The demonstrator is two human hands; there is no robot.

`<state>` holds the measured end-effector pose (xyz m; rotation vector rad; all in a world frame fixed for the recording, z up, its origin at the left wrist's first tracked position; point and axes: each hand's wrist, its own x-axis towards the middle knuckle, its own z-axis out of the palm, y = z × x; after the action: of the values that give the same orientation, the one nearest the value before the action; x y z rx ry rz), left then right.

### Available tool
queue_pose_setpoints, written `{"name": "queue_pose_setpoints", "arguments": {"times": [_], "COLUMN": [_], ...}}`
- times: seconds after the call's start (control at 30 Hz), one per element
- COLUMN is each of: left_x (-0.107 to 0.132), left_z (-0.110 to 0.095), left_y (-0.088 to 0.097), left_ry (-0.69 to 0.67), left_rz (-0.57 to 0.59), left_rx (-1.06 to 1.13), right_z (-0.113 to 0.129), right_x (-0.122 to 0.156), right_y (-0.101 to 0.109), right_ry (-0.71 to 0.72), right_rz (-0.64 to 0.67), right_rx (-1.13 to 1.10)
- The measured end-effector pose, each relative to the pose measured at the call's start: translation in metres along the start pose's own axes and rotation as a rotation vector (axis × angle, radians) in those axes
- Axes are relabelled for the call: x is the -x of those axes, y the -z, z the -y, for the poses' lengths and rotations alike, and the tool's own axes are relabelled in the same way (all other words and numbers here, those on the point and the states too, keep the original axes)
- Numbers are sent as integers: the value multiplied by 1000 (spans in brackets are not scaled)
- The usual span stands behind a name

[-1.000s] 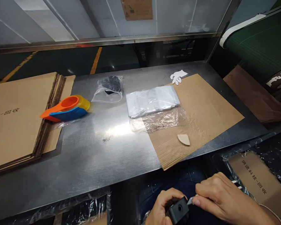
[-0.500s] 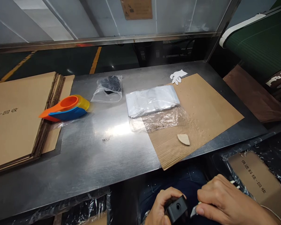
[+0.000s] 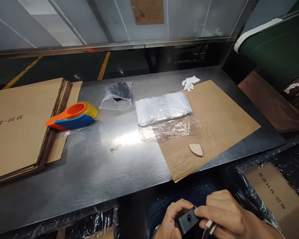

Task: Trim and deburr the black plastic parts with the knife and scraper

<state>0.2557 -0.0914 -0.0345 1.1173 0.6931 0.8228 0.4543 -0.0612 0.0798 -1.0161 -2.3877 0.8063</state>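
Below the table's front edge, my left hand (image 3: 169, 219) is closed around a small black box-shaped part (image 3: 188, 220) with a round hole in its face. My right hand (image 3: 225, 215) is closed too, its fingers resting on the same black part and pinching a thin white-tipped piece (image 3: 210, 227) under it. Both hands sit low in the view, over my dark trousers, apart from the steel table (image 3: 97, 169).
On the table lie a stack of flat cardboard (image 3: 20, 122), an orange-blue-yellow tape dispenser (image 3: 72, 116), a clear bag with a black item (image 3: 116, 94), a pile of clear bags (image 3: 163, 108), a brown sheet (image 3: 214, 122) with a small tan wedge (image 3: 196, 149), and a white glove (image 3: 190, 82). A plastic-wrapped carton (image 3: 274, 196) stands at right.
My right hand has slid left onto the black part, and the thin white-tipped piece now sits under its fingers. The view has shifted slightly.
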Motion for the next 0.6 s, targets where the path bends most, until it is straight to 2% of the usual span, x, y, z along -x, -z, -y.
{"name": "queue_pose_setpoints", "arguments": {"times": [0.13, 0.2, 0.33, 0.6], "left_x": [0, 1, 5, 2], "left_z": [-1, -1, -1, -4], "left_y": [-2, -3, -3, -5], "left_ry": [-22, -9, 7, -32], "left_rz": [22, 1, -19, -53], "left_rx": [70, 69, 9, -47], "right_z": [-5, -7, -6, -5], "right_x": [4, 6, 3, 3], "right_y": [-7, -11, -15, -11], "right_ry": [100, 130, 84, 92], "right_rz": [82, 62, -75, 13], "right_rx": [72, 68, 14, 86]}}
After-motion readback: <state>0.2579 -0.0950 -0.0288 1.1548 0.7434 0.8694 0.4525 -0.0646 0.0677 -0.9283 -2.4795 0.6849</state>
